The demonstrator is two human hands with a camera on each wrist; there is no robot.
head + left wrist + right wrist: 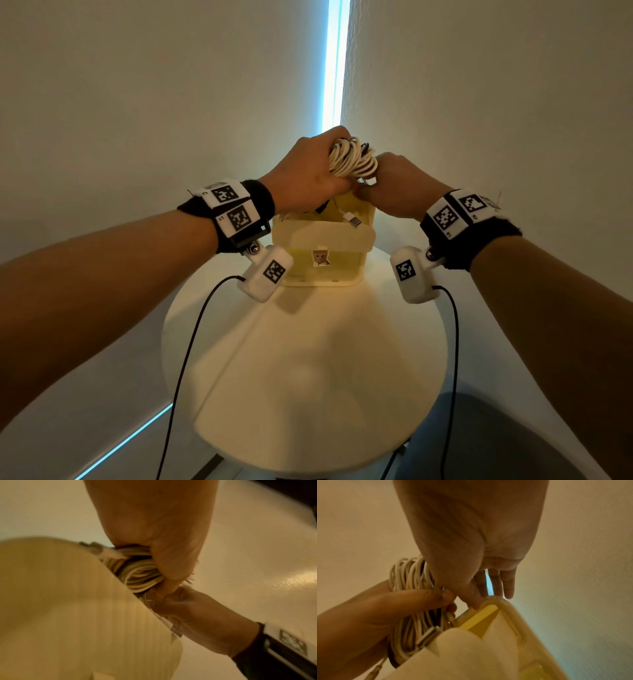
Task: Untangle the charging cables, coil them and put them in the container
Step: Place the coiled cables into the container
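A bundle of white charging cables, the cable coil (352,159), is held in the air just above the cream and yellow container (325,250). My left hand (308,164) grips the coil from the left, its thumb across the strands. My right hand (394,185) holds the coil's right side; its other fingers (506,585) hang straight down by the container rim (510,609). A metal plug (354,221) dangles from the coil into the container's open top. In the left wrist view the coil (137,574) is squeezed in my left hand (163,547).
The container stands at the far edge of a round cream table (308,359), pushed into a wall corner with a lit strip (334,68). Black wrist-camera leads (191,342) hang over the table on both sides.
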